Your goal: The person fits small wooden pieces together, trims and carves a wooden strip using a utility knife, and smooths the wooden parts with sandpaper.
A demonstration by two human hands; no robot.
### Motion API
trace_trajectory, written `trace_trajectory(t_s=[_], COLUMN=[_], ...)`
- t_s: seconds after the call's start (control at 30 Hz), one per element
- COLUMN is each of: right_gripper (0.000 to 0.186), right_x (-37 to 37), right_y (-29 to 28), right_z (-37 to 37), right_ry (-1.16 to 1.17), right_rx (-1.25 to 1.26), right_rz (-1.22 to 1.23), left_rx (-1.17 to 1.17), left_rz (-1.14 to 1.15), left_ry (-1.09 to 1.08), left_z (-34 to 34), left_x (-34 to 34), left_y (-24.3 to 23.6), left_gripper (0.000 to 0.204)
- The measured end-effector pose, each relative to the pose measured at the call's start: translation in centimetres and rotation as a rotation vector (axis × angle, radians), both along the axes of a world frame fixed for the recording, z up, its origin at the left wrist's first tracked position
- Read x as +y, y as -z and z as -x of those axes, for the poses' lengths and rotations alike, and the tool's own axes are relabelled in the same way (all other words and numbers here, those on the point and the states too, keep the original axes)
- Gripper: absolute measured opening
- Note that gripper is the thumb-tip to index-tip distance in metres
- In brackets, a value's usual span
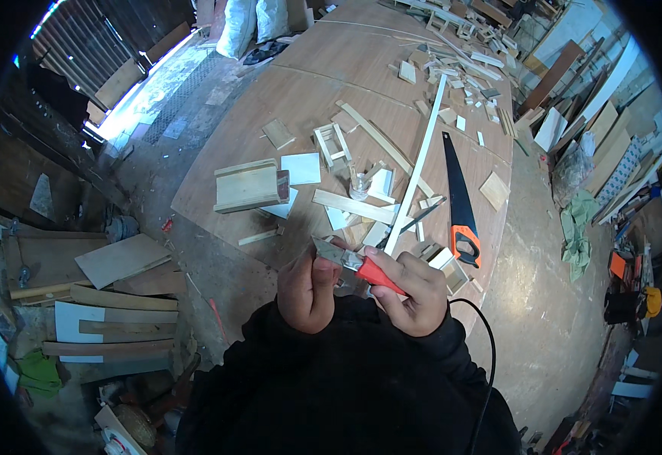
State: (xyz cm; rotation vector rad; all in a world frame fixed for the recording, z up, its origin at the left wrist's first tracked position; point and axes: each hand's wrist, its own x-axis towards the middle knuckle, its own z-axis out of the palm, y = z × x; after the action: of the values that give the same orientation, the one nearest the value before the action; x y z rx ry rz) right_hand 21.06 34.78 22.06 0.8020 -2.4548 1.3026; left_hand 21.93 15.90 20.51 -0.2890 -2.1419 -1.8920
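Note:
In front of my chest, my right hand (413, 292) is wrapped round the red handle of a knife-like tool (377, 274). Its flat, pale metal blade (329, 251) points up and to the left, ending in a slanted tip. My left hand (306, 294) is closed, with thumb and fingers pressed against the blade near that tip. Part of the metal hides behind the left fingers. Both hands are above the near edge of a wooden table (263, 98). Just beyond them lie a long pale wood strip (422, 155) and several wood offcuts.
A handsaw (460, 201) with an orange and black handle lies to the right. A wooden tray-like piece (245, 186), a small wooden frame (332, 145) and a clear cup (359, 186) stand on the table. A black cable (492, 341) hangs beside my right arm. Boards (119, 322) lie at left.

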Motion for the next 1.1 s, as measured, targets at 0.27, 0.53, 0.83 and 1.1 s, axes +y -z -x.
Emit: trace_trajectory(t_s=[0.27, 0.53, 0.83, 1.1], right_gripper=[0.036, 0.043, 0.045, 0.046], right_x=[0.4, -0.8, -2.6, -2.9], right_y=[3.8, -1.2, -1.1, -0.8], right_z=[2.7, 0.7, 0.3, 0.3], right_ry=[0.321, 0.09, 0.039, 0.072], right_rx=[-0.033, -0.009, -0.004, 0.066], right_rz=[0.138, 0.078, -0.017, -0.05], left_rx=[0.205, -0.238, -0.19, -0.377], left_rz=[-0.031, -0.348, -0.252, -0.433], left_ry=[-0.075, 0.078, 0.068, 0.19], left_z=[-0.8, 0.7, 0.3, -0.2], left_x=[0.3, -0.8, -1.7, -2.7], left_y=[-1.4, -0.9, 0.1, -1.9], left_gripper=[0.034, 0.043, 0.041, 0.047])
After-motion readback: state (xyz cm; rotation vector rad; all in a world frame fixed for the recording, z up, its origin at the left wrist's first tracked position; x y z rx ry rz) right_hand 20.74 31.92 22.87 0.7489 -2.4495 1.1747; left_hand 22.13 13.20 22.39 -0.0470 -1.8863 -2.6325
